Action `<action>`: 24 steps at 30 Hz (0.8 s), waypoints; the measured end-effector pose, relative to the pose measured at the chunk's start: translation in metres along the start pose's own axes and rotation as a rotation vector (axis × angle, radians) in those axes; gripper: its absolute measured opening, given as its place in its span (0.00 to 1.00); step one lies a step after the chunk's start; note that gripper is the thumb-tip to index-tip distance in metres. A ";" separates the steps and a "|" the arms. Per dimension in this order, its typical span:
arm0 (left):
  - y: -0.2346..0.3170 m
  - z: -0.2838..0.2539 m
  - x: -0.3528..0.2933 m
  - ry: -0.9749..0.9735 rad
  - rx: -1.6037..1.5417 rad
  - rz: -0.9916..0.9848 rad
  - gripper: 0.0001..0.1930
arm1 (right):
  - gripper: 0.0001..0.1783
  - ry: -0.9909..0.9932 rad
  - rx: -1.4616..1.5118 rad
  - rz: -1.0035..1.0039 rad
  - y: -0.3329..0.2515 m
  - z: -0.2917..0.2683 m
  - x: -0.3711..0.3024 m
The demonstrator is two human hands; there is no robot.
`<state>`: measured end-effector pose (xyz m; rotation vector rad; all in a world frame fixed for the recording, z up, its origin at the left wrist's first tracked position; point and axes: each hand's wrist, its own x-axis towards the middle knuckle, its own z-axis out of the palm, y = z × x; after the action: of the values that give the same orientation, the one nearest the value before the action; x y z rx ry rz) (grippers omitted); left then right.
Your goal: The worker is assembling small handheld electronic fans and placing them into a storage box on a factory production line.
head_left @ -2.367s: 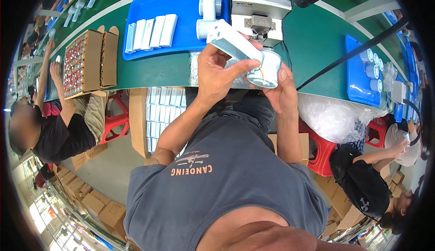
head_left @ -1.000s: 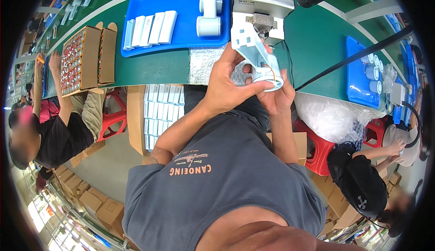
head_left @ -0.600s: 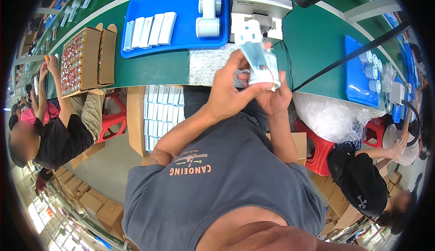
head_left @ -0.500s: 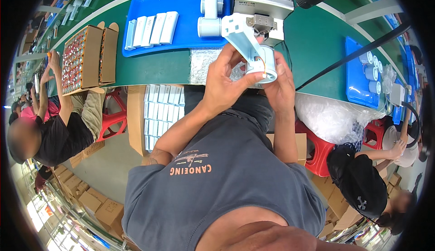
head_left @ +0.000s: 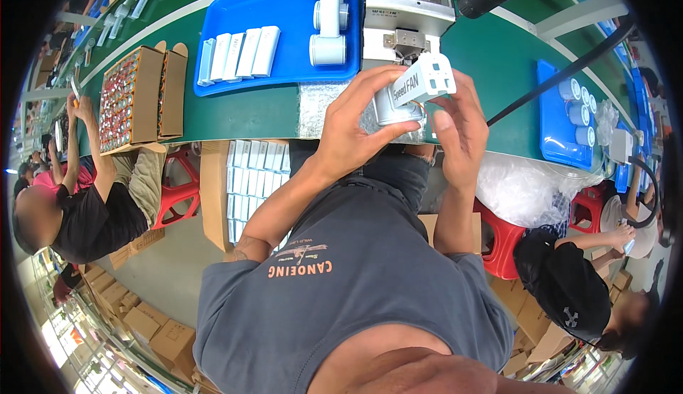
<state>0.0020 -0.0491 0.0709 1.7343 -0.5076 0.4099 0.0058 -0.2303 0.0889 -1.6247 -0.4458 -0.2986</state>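
Both my hands hold a pale blue handheld fan housing [head_left: 415,89] above the front edge of the bench, before a grey machine. Its round head sits at the left, and its handle slants to the upper right with the cut-out end facing me. My left hand [head_left: 361,113] is closed round the round head, thumb along its lower rim. My right hand [head_left: 461,125] curls about the handle's right side; its thumb lies near thin wires that come out by the head. Some right fingertips are hidden behind the housing.
A blue tray [head_left: 284,84] bears handle pieces and round-headed housings. Close ahead stands the grey machine [head_left: 407,17]. Boxed motors [head_left: 131,95] are at the left; a second blue tray [head_left: 551,120] lies right. A black hose [head_left: 562,74] crosses there. People sit on both sides.
The fan housing has been turned over in my hands: its handle swung from upper left to upper right, and the round head moved left. My right hand shifted slightly right.
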 end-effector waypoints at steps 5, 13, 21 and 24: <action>0.001 -0.003 -0.001 -0.004 0.055 -0.046 0.33 | 0.23 -0.086 0.011 -0.071 0.004 -0.012 0.001; -0.001 -0.010 0.000 -0.096 0.128 0.004 0.32 | 0.26 -0.028 0.087 0.035 -0.023 -0.001 0.015; 0.004 -0.015 -0.006 -0.201 0.064 -0.082 0.31 | 0.20 -0.125 -0.028 0.065 -0.019 -0.017 0.013; 0.007 -0.013 -0.007 -0.173 0.110 -0.049 0.31 | 0.20 -0.151 -0.099 -0.050 -0.021 -0.019 0.016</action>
<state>-0.0078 -0.0373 0.0758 1.8950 -0.5746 0.2581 0.0116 -0.2460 0.1170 -1.7420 -0.5949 -0.2391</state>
